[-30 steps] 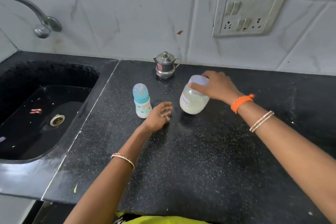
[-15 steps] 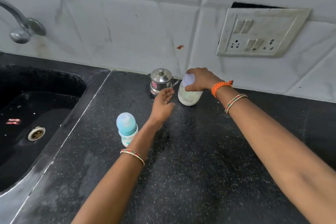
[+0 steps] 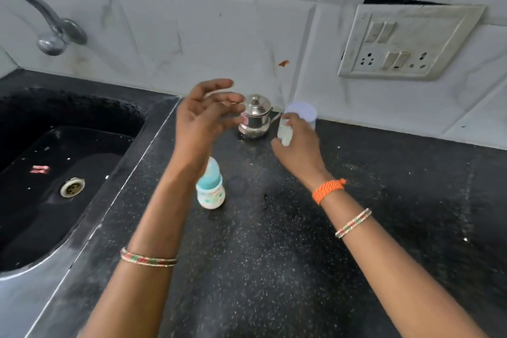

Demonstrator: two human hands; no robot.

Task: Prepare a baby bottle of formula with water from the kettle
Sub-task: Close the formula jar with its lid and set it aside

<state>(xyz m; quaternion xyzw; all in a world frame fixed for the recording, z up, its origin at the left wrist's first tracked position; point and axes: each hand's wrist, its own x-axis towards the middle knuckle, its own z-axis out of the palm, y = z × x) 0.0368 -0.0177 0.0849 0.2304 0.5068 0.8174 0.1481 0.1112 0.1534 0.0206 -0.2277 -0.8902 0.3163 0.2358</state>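
A small baby bottle [image 3: 210, 189] with a blue cap stands upright on the black counter [image 3: 274, 255], partly hidden by my left forearm. At the back by the wall sits a little steel kettle [image 3: 256, 116] with a lid. Right beside it stands a clear jar [image 3: 297, 121] of white formula powder with a pale lid. My right hand [image 3: 297, 145] grips the jar's near side. My left hand [image 3: 204, 115] hovers in the air just left of the kettle, fingers spread and empty, blurred by motion.
A black sink [image 3: 55, 173] with a steel drain lies to the left, and a tap [image 3: 52, 33] juts from the tiled wall above it. A switch and socket plate [image 3: 406, 44] is fixed to the wall at the right.
My left hand has lifted off the counter and risen toward the kettle. My right hand set the jar down by the wall next to the kettle and slid lower on its side.
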